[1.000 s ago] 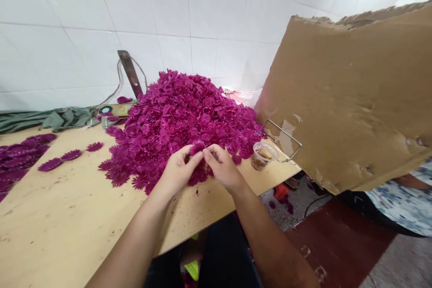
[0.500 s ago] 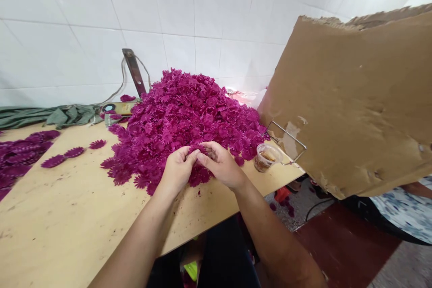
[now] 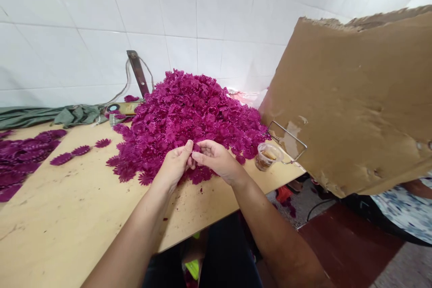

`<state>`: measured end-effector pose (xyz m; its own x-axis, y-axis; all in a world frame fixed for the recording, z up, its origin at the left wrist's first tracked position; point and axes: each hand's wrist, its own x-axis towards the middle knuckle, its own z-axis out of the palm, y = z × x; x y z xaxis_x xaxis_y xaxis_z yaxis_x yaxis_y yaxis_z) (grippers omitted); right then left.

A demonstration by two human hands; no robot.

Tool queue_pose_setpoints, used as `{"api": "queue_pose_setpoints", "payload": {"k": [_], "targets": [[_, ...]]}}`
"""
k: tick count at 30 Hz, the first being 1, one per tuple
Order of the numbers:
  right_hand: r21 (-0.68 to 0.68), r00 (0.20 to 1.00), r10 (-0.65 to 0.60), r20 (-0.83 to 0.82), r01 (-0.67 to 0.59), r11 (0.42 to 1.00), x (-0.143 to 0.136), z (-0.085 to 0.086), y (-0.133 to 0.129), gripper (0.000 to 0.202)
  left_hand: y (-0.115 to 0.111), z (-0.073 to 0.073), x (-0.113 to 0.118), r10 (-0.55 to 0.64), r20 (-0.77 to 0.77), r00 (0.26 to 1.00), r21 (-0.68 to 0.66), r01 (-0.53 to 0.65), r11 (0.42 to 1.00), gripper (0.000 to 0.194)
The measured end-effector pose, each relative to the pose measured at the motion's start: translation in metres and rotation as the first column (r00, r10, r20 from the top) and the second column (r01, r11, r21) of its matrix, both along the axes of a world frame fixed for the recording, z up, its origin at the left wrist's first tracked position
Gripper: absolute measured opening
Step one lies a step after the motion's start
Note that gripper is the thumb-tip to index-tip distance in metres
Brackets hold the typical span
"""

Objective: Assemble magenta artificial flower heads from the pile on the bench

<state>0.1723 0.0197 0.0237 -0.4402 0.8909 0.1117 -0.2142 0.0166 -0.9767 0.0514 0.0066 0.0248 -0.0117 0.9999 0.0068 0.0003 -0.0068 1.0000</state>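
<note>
A tall heap of magenta fabric flower heads (image 3: 202, 108) rises from the wooden table, just behind my hands. My left hand (image 3: 175, 164) is closed, with thumb and fingers pinched together at the heap's front edge. Facing it, my right hand (image 3: 216, 159) has its fingers curled, with their tips meeting those of the left. Between the fingertips shows a bit of a magenta flower (image 3: 196, 147); most of it is hidden by the fingers and blends with the heap behind.
A clear plastic cup (image 3: 268, 157) with brown contents stands right of the heap, beside a wire frame (image 3: 286, 135) and a large cardboard sheet (image 3: 354, 99). Flatter magenta flowers (image 3: 23, 157) lie at left. Green cloth (image 3: 77, 114) runs along the wall. A person's patterned clothing shows far right.
Both hands stay together at the heap's front. My left thumb has lifted and points more upward, and less of the flower shows between the fingers. The view has shifted slightly.
</note>
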Motion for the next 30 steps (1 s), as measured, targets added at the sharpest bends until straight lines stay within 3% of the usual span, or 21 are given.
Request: {"api": "queue_pose_setpoints", "payload": {"k": [3,6,11,13,14,16,17,21,24,26,30], "targets": [[0.08,0.994,-0.101,0.029,0.099,0.992,-0.003,-0.002,-0.002,0.027,-0.001,0.0,-0.001,-0.02,-0.029,0.999,-0.013,0.019,1.0,0.054],[0.176,0.971,-0.224,0.077,0.208,0.962,-0.009,-0.003,-0.005,0.014,0.0,-0.001,0.0,-0.005,-0.078,0.997,0.027,0.007,1.0,0.053],[0.161,0.926,-0.373,0.064,0.359,0.919,-0.016,-0.005,0.007,0.012,-0.004,-0.001,0.007,0.09,-0.111,0.99,0.185,-0.068,0.98,0.048],[0.132,0.857,-0.514,0.046,0.505,0.853,-0.01,-0.006,0.021,0.012,-0.011,0.002,0.004,0.151,-0.125,0.981,0.221,-0.121,0.968,0.047],[0.105,0.788,-0.614,0.04,0.608,0.787,-0.005,-0.005,0.028,0.012,-0.015,0.004,0.0,0.186,-0.136,0.973,0.244,-0.149,0.958,0.046],[-0.053,0.687,-0.724,0.063,0.727,0.684,0.006,-0.003,0.038,0.014,-0.021,0.01,-0.013,0.249,-0.178,0.952,0.29,-0.191,0.938,0.045],[-0.105,0.699,-0.714,0.049,0.714,0.692,0.009,-0.001,0.04,0.013,-0.021,0.012,-0.021,0.272,-0.218,0.937,0.302,-0.201,0.932,0.044],[-0.209,0.882,-0.461,-0.103,0.434,0.877,0.004,0.007,0.029,0.009,-0.001,0.023,-0.047,0.327,-0.527,0.785,0.269,-0.211,0.94,0.024],[-0.295,0.932,-0.33,-0.153,0.275,0.915,-0.006,0.008,0.016,0.015,0.015,0.028,-0.049,0.448,-0.612,0.652,0.384,-0.25,0.889,0.048],[-0.319,0.939,-0.296,-0.176,0.23,0.919,-0.009,0.006,0.01,0.017,0.016,0.027,-0.042,0.421,-0.59,0.689,0.414,-0.189,0.89,0.047],[-0.285,0.959,-0.211,-0.19,0.152,0.946,-0.008,-0.001,0.005,0.025,0.006,0.016,-0.021,0.16,-0.472,0.867,0.278,-0.026,0.96,0.033]]}}
